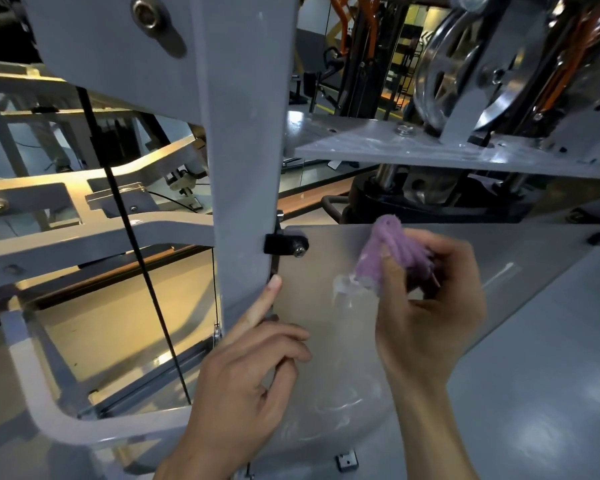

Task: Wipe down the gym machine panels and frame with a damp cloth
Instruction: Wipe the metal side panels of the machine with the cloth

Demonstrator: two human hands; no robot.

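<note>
A clear plastic panel [329, 327] is bolted to the grey upright post [246, 161] of the gym machine. My right hand [426, 306] grips a bunched purple cloth [385, 254] and presses it on the panel near its top edge, beside a smeared wet patch [343, 285]. My left hand [246, 379] holds the panel's left edge where it meets the post, index finger stretched up along the seam, other fingers curled round the edge.
A black bracket with a bolt [284, 243] fixes the panel to the post. Above hangs a grey plate [430, 152] carrying a metal pulley [465, 64]. A black cable [132, 230] runs down at the left through the grey frame arms [94, 233].
</note>
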